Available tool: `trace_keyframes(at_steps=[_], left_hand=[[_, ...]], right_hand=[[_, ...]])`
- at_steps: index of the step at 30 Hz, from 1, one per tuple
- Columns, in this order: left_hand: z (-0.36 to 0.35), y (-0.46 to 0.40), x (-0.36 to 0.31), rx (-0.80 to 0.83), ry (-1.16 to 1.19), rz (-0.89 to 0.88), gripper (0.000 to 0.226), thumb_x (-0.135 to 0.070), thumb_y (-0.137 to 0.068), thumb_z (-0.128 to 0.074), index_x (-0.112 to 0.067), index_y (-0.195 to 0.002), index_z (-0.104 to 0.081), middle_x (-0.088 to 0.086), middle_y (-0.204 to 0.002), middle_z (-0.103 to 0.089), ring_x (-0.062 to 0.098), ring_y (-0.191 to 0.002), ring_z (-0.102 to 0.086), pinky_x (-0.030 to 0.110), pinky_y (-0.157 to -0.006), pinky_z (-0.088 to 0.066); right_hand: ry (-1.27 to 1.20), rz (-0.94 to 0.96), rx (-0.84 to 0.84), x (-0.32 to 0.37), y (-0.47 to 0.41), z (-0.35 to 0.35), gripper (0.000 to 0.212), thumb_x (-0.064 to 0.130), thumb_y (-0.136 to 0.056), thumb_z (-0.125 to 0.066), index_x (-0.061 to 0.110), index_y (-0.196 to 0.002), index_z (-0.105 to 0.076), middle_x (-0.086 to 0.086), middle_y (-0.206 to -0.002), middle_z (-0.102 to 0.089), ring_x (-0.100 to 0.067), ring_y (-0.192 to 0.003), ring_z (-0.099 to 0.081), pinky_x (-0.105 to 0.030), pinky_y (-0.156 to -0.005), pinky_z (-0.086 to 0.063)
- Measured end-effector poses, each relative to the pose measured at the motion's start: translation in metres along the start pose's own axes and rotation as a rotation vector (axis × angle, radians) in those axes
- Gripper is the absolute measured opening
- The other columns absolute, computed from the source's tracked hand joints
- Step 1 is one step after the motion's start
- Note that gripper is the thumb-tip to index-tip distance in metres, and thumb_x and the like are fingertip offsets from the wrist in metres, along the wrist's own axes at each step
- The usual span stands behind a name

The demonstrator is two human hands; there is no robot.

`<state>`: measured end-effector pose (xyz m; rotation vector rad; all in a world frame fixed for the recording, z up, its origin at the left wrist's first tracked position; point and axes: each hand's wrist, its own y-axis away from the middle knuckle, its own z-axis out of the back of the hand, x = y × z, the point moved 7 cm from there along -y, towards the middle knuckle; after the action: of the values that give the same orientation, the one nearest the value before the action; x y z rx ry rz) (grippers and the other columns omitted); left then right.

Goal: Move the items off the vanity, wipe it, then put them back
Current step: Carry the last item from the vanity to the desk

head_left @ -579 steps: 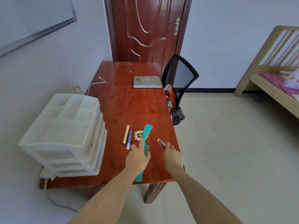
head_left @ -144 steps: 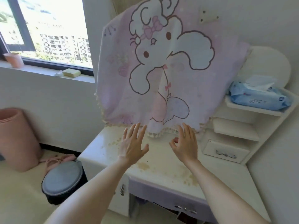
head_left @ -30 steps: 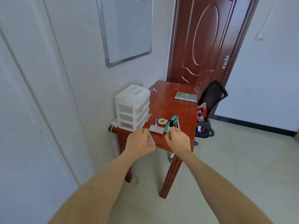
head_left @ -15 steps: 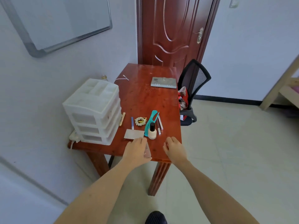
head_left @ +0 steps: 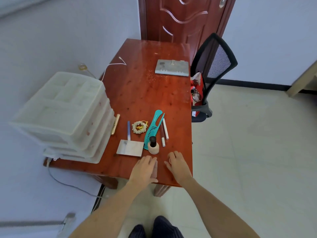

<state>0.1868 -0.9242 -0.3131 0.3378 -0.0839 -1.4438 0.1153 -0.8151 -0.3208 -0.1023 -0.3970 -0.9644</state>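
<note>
We reach both bare forearms forward toward twelve o'clock. Our left hand (head_left: 144, 169) lies palm down, fingers (head_left: 151, 160) together and fairly straight, something small and clear beneath them. Our right hand (head_left: 177, 164), just beside it at three o'clock, has fingers loosely curled, knuckles up.

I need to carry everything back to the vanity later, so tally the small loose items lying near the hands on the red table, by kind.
Slim sticks or pens: 4
Comb: 1
Bottle: 1
Flat silver case: 1
Bracelet: 1
Total: 8
</note>
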Motion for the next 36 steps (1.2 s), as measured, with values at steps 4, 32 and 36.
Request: trace_keyframes(at_steps=[4, 32, 36], left_hand=[[-0.003, -0.014, 0.007, -0.017, 0.010, 0.010, 0.079, -0.054, -0.081, -0.059, -0.020, -0.143, -0.023, 0.001, -0.146, -0.031, 0.017, -0.133, -0.030, 0.029, -0.110, -0.026], [-0.013, -0.011, 0.011, -0.041, -0.040, -0.298, 0.064, -0.013, -0.076, -0.075, -0.008, -0.133, -0.047, 0.009, -0.137, -0.049, 0.021, -0.122, -0.049, 0.030, -0.098, -0.045], [-0.013, -0.022, 0.010, 0.003, -0.087, -0.273, 0.057, -0.009, -0.096, -0.045, -0.012, -0.147, -0.019, 0.004, -0.154, -0.018, 0.019, -0.140, -0.019, 0.030, -0.111, -0.023]], right_hand=[[-0.015, 0.009, -0.059, -0.004, -0.013, -0.003, 0.028, 0.036, -0.099, -0.038, 0.019, -0.118, -0.048, 0.000, -0.126, -0.050, -0.015, -0.115, -0.042, -0.025, -0.100, -0.034], [0.090, 0.209, -0.167, -0.009, -0.016, -0.010, 0.032, 0.027, -0.092, -0.056, 0.013, -0.121, -0.059, -0.007, -0.122, -0.059, -0.023, -0.110, -0.057, -0.037, -0.094, -0.050], [0.106, 0.178, -0.189, -0.003, -0.025, -0.009, 0.030, 0.023, -0.084, -0.068, 0.014, -0.112, -0.065, -0.006, -0.115, -0.064, -0.023, -0.103, -0.062, -0.035, -0.088, -0.051]])
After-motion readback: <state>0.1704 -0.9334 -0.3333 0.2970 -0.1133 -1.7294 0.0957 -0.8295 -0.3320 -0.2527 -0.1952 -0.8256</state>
